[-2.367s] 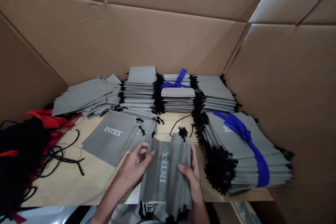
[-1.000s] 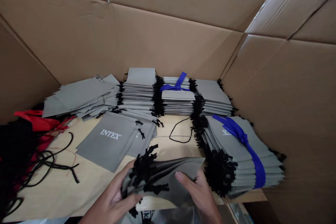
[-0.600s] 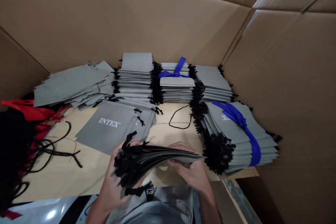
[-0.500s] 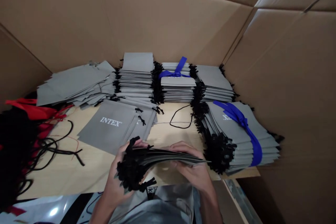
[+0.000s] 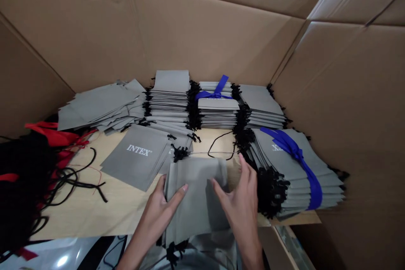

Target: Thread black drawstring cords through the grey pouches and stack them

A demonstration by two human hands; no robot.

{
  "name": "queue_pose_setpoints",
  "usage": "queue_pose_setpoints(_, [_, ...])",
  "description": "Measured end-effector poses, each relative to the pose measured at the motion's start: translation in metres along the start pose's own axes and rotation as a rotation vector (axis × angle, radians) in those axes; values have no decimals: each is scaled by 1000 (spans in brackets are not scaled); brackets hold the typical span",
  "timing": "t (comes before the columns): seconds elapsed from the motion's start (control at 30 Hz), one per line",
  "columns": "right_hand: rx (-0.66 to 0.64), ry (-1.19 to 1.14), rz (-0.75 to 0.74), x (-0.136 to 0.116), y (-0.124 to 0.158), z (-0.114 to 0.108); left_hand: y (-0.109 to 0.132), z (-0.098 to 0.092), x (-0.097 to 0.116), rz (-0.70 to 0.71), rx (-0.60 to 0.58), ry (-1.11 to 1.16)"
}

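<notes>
A small stack of grey drawstring bags (image 5: 196, 202) stands before me at the near edge of the table, tilted so its broad face shows. Black knotted cords stick out at its top left and bottom left corners. My left hand (image 5: 163, 209) grips its left side, thumb on the face and the other fingers hidden behind. Stretched and apart, the fingers of my right hand (image 5: 238, 198) are at its right side; the thumb tip is at the face, but whether it touches I cannot tell. Flat bags marked INTEX (image 5: 136, 156) lie just beyond.
At the right lies a thick bundle of bags (image 5: 297, 177) tied with blue ribbon (image 5: 294, 152). Several stacks (image 5: 169, 99) line the cardboard wall (image 5: 205, 29). Loose bags (image 5: 98, 101) lie back left, with black cords (image 5: 69, 183) and red strips (image 5: 53, 130) nearer. A cord loop (image 5: 218, 139) rests mid-table.
The stack has turned from edge-on to showing its broad face. My right hand has opened from its grip and its fingers are spread. The view has shifted slightly.
</notes>
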State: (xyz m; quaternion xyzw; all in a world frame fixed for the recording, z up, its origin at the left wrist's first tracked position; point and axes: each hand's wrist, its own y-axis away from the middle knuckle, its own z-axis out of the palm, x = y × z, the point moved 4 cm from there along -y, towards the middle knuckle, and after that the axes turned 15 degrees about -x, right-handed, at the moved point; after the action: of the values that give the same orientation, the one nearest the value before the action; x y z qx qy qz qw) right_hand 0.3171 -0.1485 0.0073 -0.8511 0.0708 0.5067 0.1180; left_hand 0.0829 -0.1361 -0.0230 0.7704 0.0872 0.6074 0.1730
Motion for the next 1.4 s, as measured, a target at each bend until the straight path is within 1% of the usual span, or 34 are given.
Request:
queue_pose_setpoints(0.03, [14, 24, -17, -4, 5, 1, -3, 0, -3, -30, 13, -41])
queue_pose_setpoints(0.07, [-24, 3, -17, -8, 9, 5, -6, 1, -7, -46, 15, -81])
queue_pose_setpoints(0.1, [-103, -56, -7, -10, 14, 13, -8, 2, -10, -47, 7, -111])
queue_pose_setpoints(0.2, [-436, -314, 66, -16, 25, 48, -13, 4, -15, -21, -23, -138])
queue_pose_setpoints(0.23, [-501, -376, 91, -16, 26, 59, -14, 4, -16, -18, -22, -140])
queue_pose_setpoints(0.27, [-533, -422, 113, -15, 26, 68, -14, 4, -16, -17, -22, -141])
queue_pose_setpoints(0.37, [-535, -487, 138, -9, 21, 85, -10, 2, -11, -9, -62, -122])
queue_pose_setpoints(0.47, [-547, -466, 137, -3, 18, 90, -2, -1, -5, -11, -96, -55])
queue_pose_setpoints(0.53, [-567, -454, 153, 1, 20, 90, 3, -2, -4, -48, -98, -25])
queue_pose_setpoints(0.6, [-554, -480, 169, 5, 22, 89, 5, -2, -5, -90, -82, -11])
queue_pose_setpoints(0.73, [-428, -541, 179, 14, 23, 86, 3, -3, -18, -164, 8, 42])
queue_pose_setpoints(0.8, [-380, -552, 154, 16, 21, 84, 1, -4, -27, -161, 49, 59])
queue_pose_setpoints(0.87, [-342, -527, 103, 14, 18, 81, -1, -5, -33, -126, 66, 55])
queue_pose_setpoints(0.97, [-360, -432, 36, 8, 15, 80, -1, -6, -38, -91, 78, 56])
queue_pose_setpoints(1.03, [-390, -391, 29, 6, 14, 81, 1, -6, -38, -94, 86, 71])
queue_pose_setpoints(1.1, [-391, -381, 44, 6, 15, 82, 2, -5, -36, -102, 82, 89])
queue_pose_setpoints(1.3, [-319, -486, 20, 11, 17, 82, 3, -5, -25, -141, 64, 161])
queue_pose_setpoints(1.4, [-353, -403, -8, 8, 15, 80, 4, -4, -23, -179, 74, 197])
